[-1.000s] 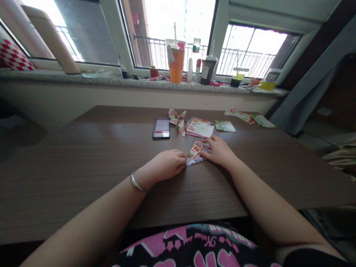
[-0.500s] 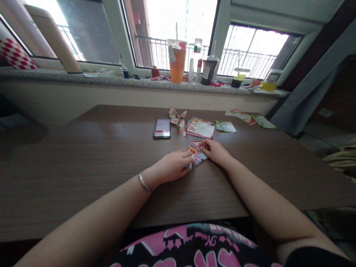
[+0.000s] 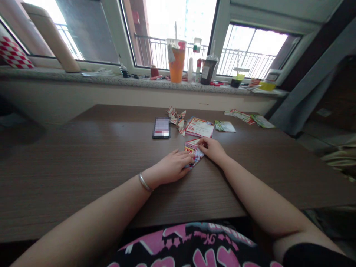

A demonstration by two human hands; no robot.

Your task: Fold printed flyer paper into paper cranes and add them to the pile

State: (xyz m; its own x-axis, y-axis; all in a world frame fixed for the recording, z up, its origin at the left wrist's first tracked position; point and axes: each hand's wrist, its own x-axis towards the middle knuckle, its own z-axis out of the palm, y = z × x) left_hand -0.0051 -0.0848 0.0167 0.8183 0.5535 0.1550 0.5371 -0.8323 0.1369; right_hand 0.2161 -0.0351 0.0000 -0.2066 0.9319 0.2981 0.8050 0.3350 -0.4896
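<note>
A folded paper flyer [image 3: 198, 156], printed in colour with big red digits on yellow, lies on the brown table under both hands. My left hand [image 3: 175, 165] rests on its left part with fingers stretched out and flat, partly hiding the print. At the upper right edge, the fingers of my right hand [image 3: 213, 150] pinch the paper. A flap with a pale inner side shows along the top of the fold. Just beyond it sits a stack of flyers [image 3: 199, 127], and left of the stack are several folded striped paper pieces [image 3: 177, 119].
A phone [image 3: 161, 128] with a blurred screen lies left of the papers. Green-and-white papers [image 3: 225, 127] and red-and-green paper strips [image 3: 240, 116] lie to the right. On the windowsill [image 3: 150, 83] stand an orange drink cup [image 3: 176, 65], a dark cup [image 3: 208, 71] and bottles.
The flyer has shifted slightly left and turned, and more of its upper flap shows. My right hand has moved a little left and up with the edge; my left hand stays nearly in place.
</note>
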